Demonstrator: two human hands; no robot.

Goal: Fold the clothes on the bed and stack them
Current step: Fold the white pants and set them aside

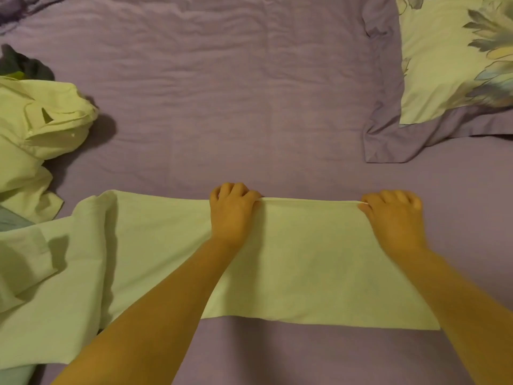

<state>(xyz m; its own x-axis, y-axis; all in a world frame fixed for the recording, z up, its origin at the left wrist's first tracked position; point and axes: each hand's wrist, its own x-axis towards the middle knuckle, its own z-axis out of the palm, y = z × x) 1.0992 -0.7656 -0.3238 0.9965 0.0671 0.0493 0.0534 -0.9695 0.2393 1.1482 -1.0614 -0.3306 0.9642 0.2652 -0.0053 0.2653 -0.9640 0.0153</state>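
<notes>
A pale yellow-green garment [305, 262] lies spread flat across the purple bed sheet [222, 107] in front of me. My left hand [231, 209] grips its far folded edge near the middle, fingers curled over the cloth. My right hand [394, 215] grips the same edge at its right end. The edge is pulled taut between the two hands. The garment's left part, with a sleeve [30, 262], lies rumpled toward the left.
A crumpled pale shirt [39, 126] with a dark garment [25, 65] behind it lies at the left edge. A floral pillow [449, 65] with a purple border sits at the far right. A bluish cloth [11, 219] peeks out at the left.
</notes>
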